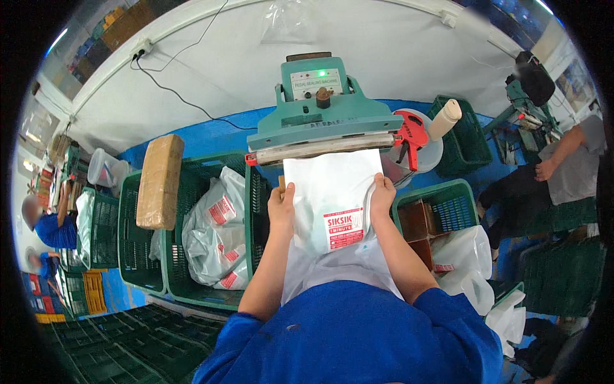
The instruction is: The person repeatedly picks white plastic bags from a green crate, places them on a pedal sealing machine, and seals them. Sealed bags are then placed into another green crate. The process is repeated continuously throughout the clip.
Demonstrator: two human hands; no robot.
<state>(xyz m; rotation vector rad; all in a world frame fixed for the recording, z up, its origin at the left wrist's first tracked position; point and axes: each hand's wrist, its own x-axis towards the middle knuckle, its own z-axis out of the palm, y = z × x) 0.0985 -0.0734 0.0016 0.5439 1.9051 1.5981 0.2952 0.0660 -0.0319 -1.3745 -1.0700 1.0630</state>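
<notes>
I hold a white plastic pouch (329, 192) with a red printed label by its two sides. My left hand (281, 206) grips its left edge and my right hand (382, 194) grips its right edge. The pouch's top edge lies at the jaw of a green sealing machine (323, 112), just under the metal sealing bar (320, 148). A green lamp glows on the machine's top panel. More white pouches lie on my lap below the held one.
A green crate (192, 256) at my left holds several filled white pouches. A brown block (160, 181) rests on the crate beside it. At my right stand a green crate with cardboard (441, 211), loose bags (470, 262), and a red tape dispenser (411, 133). People sit at far left and far right.
</notes>
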